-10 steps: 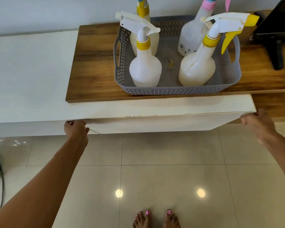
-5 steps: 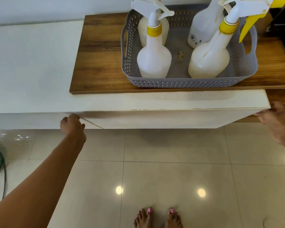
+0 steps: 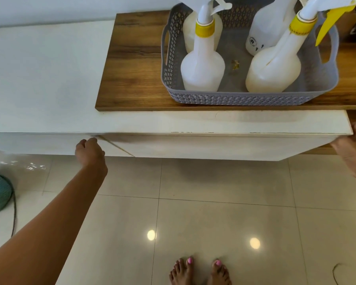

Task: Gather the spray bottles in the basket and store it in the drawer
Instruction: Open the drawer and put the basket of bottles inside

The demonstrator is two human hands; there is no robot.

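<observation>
We find almost nothing to read here. The only marking sits on the rear right spray bottle (image 3: 269, 23) in the grey basket (image 3: 243, 98): a small dark printed emblem low on its white body, a rounded badge shape with a couple of smaller dark marks just beside it. It is too small and blurred for us to make out any letters, brand or number. The other bottles in the basket show no print that we can read.

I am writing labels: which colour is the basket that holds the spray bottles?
Grey, with a perforated lattice wall; the basket shows best in the head view.
</observation>
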